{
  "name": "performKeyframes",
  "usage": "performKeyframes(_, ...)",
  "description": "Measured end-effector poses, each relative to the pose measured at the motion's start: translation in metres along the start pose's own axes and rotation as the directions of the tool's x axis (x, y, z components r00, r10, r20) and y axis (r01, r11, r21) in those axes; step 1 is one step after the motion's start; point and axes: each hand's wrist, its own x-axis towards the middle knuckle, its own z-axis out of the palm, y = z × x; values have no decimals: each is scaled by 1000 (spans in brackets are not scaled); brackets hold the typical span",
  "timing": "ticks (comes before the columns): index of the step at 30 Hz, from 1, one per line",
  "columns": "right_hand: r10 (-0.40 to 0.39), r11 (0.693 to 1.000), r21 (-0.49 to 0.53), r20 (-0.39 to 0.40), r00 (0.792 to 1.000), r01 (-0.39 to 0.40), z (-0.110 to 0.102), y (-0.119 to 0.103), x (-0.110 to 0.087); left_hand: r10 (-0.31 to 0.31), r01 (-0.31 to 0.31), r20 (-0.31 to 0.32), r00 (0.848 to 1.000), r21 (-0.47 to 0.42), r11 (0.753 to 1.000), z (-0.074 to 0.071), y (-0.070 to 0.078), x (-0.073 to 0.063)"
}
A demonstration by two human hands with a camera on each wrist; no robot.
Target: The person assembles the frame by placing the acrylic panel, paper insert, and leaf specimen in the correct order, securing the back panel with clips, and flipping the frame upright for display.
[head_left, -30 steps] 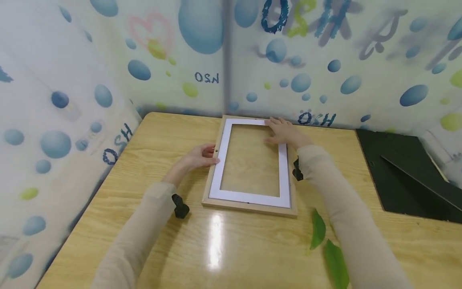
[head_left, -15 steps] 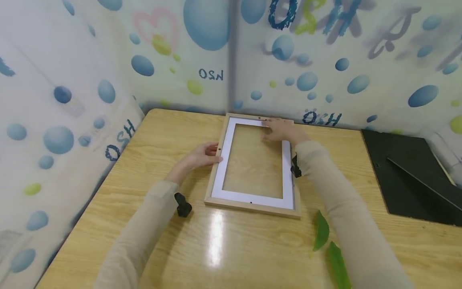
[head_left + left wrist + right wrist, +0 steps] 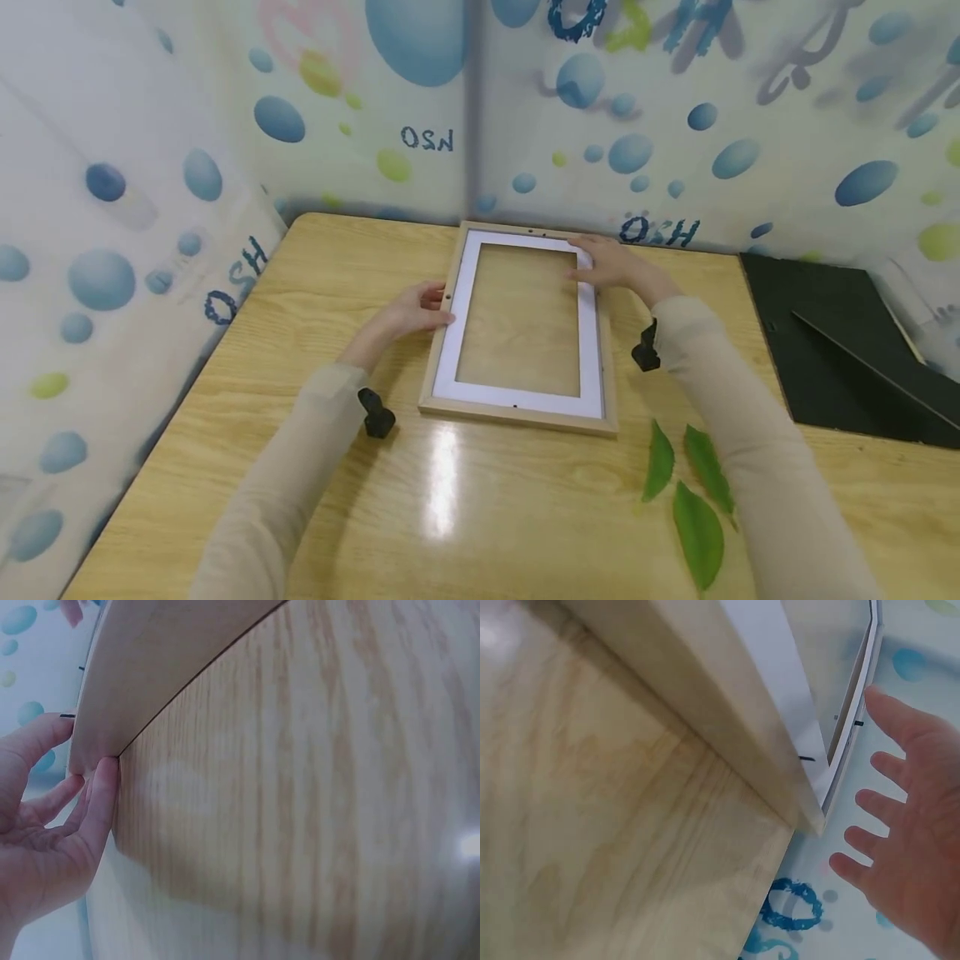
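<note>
A light wooden picture frame (image 3: 517, 421) with a white mat (image 3: 592, 358) inside its border lies flat on the table. My left hand (image 3: 408, 312) holds the frame's left side, one digit at the upper edge and other fingers against the outer side, as the left wrist view shows (image 3: 56, 832). Over the far right corner is my right hand (image 3: 611, 262), its fingers spread and straight. In the right wrist view that hand (image 3: 922, 817) appears apart from the frame, holding nothing. Small dark tabs dot the frame's inner edge.
Three green leaves (image 3: 697, 533) lie on the table (image 3: 337, 267) right of the frame, near my right sleeve. A black backing board (image 3: 840, 358) with a raised stand leg lies farther right. A patterned wall (image 3: 510, 125) rises directly behind the table.
My right hand has lifted and shifted right from the frame's far edge, and its forearm now uncovers a third leaf. My left hand stays at the left side.
</note>
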Motion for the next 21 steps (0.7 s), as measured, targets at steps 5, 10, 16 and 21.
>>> performKeyframes(5, 37, 994, 107, 12, 999, -38, 4, 9, -15, -5, 5, -8, 1000, -13, 1000, 1, 1, 3)
performKeyframes(10, 162, 919, 356, 43, 986, -167, 10, 8, -33, -18, 18, -19, 1000, -8, 1000, 3, 1, 2)
performKeyframes(16, 311, 765, 555, 125, 942, -326, 17, 6, -48, -34, 33, -27, 999, -17, 999, 2, 3, 4)
performKeyframes(21, 396, 659, 619, 197, 897, -427, 25, 2, -52, -34, 33, -24, 999, -18, 999, 4, 3, 8)
